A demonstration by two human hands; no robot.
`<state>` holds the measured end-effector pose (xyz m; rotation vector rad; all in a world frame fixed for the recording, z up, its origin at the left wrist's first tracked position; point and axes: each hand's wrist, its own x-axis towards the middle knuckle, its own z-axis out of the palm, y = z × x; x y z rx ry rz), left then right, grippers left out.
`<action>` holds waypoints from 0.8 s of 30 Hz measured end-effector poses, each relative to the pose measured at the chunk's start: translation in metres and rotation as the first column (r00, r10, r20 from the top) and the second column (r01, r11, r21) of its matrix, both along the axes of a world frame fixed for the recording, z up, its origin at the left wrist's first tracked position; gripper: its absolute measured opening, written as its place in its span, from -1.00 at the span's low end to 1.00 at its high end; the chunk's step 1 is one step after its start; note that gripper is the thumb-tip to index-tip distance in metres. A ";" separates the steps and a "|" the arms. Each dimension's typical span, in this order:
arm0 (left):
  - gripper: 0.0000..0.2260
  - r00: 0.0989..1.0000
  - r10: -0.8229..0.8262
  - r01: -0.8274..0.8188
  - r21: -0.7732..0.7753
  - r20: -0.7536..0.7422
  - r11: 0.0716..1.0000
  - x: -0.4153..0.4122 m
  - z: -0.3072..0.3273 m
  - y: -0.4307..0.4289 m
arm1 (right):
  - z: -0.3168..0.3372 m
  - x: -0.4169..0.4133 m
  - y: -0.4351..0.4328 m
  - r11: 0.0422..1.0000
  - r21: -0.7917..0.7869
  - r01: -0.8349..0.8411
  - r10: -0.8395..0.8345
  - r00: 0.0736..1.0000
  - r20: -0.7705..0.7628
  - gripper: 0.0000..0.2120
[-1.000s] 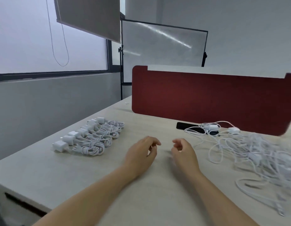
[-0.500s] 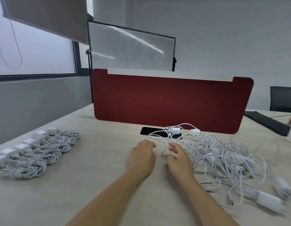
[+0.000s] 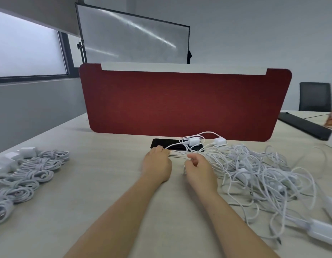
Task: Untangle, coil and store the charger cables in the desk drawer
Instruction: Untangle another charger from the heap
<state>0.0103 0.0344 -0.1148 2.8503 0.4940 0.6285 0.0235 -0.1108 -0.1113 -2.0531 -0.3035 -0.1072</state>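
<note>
Sprawling over the right side of the pale wood-grain desk [image 3: 105, 198], the tangled heap of thin white charger cables [image 3: 254, 175] is seen well apart from the row of coiled white cables [image 3: 31, 172] laid out at the left. One white cable strand [image 3: 173, 146] is drawn from the heap's far-left fringe and is gripped in the curled fingers of the left hand [image 3: 157, 164]. It runs across a flat black phone [image 3: 160, 143] toward a small white plug block [image 3: 193, 141]. The right hand [image 3: 198, 169] is held just beside, fingers curled at the heap's edge; whether a strand is pinched there cannot be told.

The step in hand is judged to be the freeing of a single cable. This would best be done by following the strand toward its plug, with loops lifted off rather than pulled tight and the heap steadied by the other hand. No drawer is shown. A dark red felt divider panel [image 3: 183, 103] stands behind.
</note>
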 end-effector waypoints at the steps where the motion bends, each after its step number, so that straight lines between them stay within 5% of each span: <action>1: -0.72 1.000 0.004 -0.005 0.028 0.023 1.000 -0.003 0.002 -0.002 | 0.001 -0.001 0.000 1.000 0.023 0.003 -0.003 1.000 -0.004 -0.71; 8: -0.78 0.985 -0.135 0.142 -0.059 0.104 0.988 -0.039 0.020 -0.026 | 0.013 -0.019 -0.007 0.979 0.198 0.044 -0.086 0.974 0.211 -0.78; 11: -0.76 0.940 -0.193 0.249 -0.182 0.281 0.951 -0.068 0.020 -0.041 | 0.011 -0.029 -0.006 0.993 0.057 -0.108 0.075 0.910 0.407 -0.75; 14: -0.78 0.877 -0.100 0.292 -0.355 0.471 0.888 -0.097 0.016 -0.050 | 0.009 -0.042 -0.006 0.927 -0.270 -0.261 0.351 0.855 0.381 -0.74; 18: -0.72 0.922 0.012 0.194 -0.490 0.387 0.850 -0.110 0.007 -0.043 | 0.006 -0.056 -0.013 0.870 -0.428 -0.246 0.395 0.866 0.306 -0.70; 24: -0.48 0.967 -0.089 0.184 -0.415 0.237 0.891 -0.122 -0.001 -0.040 | 0.000 -0.066 -0.022 0.841 -0.512 -0.174 0.338 0.909 0.245 -0.70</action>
